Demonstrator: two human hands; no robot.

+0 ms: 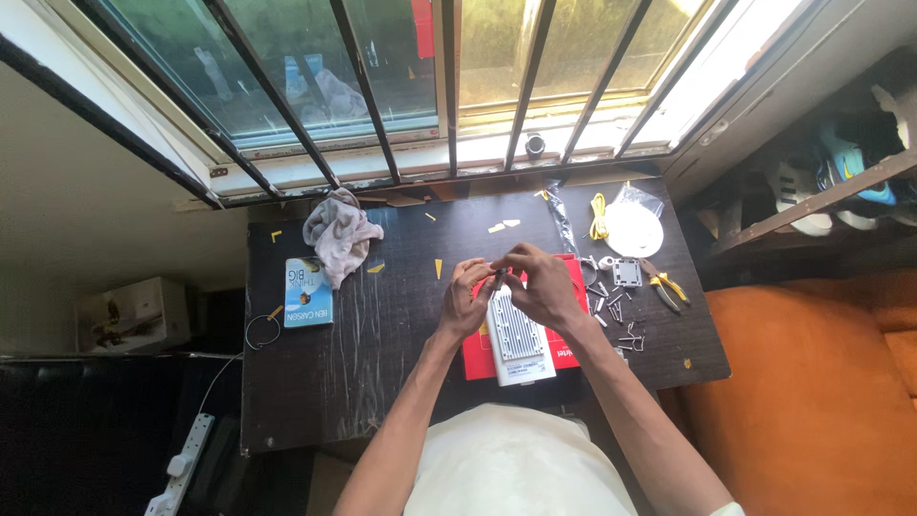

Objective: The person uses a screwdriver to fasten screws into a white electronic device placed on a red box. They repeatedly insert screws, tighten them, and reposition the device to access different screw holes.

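Over the middle of a dark wooden table [382, 354], both my hands meet around a small dark part [500, 274] pinched between their fingertips. My left hand [465, 298] curls in from the left and my right hand [542, 285] closes over it from the right. Just below them lies a white finned box-shaped device [517, 341] on a red flat box [478, 360]. What the small part is stays too small to tell.
Screws and metal brackets [616, 304] and yellow-handled pliers [666, 286] lie to the right. A white disc in a clear bag [634, 227] and a yellow cable [598, 216] sit behind. On the left: a crumpled cloth [336, 234], a blue book [309, 291], a wire ring [263, 332]. Barred window behind.
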